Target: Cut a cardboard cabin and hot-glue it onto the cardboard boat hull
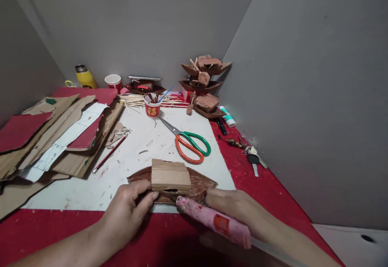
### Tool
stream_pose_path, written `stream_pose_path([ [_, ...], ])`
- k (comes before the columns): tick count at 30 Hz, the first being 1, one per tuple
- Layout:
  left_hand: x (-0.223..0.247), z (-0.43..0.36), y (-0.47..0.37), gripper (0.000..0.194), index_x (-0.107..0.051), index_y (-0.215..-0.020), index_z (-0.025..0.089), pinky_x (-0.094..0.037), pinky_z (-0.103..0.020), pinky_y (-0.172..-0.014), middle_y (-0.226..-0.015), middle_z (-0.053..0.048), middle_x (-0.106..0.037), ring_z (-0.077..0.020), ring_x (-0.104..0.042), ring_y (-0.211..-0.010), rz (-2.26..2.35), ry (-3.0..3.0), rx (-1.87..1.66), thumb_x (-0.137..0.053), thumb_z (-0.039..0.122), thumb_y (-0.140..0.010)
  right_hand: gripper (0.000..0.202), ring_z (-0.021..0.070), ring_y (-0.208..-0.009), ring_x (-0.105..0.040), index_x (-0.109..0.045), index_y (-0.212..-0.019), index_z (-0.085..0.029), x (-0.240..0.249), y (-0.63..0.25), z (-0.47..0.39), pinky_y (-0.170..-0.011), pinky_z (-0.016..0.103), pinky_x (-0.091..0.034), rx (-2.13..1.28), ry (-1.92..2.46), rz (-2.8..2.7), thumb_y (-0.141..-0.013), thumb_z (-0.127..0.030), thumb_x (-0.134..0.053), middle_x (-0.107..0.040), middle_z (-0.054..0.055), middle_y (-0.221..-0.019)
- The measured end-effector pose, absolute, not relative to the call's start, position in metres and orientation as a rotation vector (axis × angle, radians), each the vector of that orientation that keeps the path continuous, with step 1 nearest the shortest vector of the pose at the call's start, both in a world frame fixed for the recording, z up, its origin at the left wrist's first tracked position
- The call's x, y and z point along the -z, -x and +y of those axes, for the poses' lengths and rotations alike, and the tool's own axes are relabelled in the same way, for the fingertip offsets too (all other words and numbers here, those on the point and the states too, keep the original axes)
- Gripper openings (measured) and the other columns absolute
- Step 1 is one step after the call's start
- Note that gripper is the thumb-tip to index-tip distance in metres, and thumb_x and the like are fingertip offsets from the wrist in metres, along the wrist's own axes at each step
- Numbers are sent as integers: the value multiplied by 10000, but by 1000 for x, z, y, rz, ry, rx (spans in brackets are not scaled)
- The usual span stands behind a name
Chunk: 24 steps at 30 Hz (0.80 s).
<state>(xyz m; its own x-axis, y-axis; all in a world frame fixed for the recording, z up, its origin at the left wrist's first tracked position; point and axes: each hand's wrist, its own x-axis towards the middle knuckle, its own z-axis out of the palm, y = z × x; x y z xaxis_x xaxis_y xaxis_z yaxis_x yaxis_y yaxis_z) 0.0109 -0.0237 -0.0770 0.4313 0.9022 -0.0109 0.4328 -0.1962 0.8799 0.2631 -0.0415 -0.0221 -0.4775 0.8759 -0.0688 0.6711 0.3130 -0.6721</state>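
Boat [171, 178], one, built of brown cardboard and topped by a paler curved roof [169, 170]; set at the near edge of a white sheet [142, 141] by which the red tabletop [54, 226] is partly covered. Its near left side is grasped by the left hand [133, 202], the grip clenched between thumb and fingers. The right hand [227, 202] is placed at the boat's right end, behind a pink tool [212, 218] whose tip is pointed at the near side, just under the roof; its fingers are largely hidden, so the state of that grip cannot be told. Scissors [181, 133], one pair, green and orange handles, laid beyond the boat. Paper cup [152, 111], red and white, dark-stained inside, placed beyond the scissors; a blue stick [166, 93] is leaned in it. Pencil [109, 154], laid at left beside cardboard pieces [77, 166], heaped, on which a marked white paper strip [65, 141] is rested. Other boats [207, 103], brown, gathered at the back. Yellow bottle [86, 76], stood at back left. Keys [253, 160], bunched, laid at right near the wall.
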Motion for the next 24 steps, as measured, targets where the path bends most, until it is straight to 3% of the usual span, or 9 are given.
stream_pose_path([
  [6,83,-22,-11,249,-695,-830,192,-456,-232,-639,-706,-17,-676,-149,-615,-665,1135,-1833,-705,-490,274,-945,163,211,-652,-664,-740,-833,-262,21,-264,-40,-564,280,-526,-1046,1429,-2291,-737,-394,-728,-737,42,-805],
  [14,82,-20,-13,283,-681,-685,202,-473,-242,-625,-676,-35,-679,-167,-624,-645,1142,-1891,-752,-519,258,-909,215,235,-844,-710,-738,-999,-296,19,-257,-40,-697,286,-569,-1267,1481,-2182,-799,-365,-701,-757,33,-983],
  [24,88,-21,-17,230,-636,-691,221,-404,-218,-536,-603,21,-650,-131,-558,-525,1242,-1920,-770,-507,215,-882,140,169,-717,-631,-708,-931,-273,11,-241,-29,-685,247,-490,-1268,1574,-2360,-794,-254,-686,-690,-25,-796],
])
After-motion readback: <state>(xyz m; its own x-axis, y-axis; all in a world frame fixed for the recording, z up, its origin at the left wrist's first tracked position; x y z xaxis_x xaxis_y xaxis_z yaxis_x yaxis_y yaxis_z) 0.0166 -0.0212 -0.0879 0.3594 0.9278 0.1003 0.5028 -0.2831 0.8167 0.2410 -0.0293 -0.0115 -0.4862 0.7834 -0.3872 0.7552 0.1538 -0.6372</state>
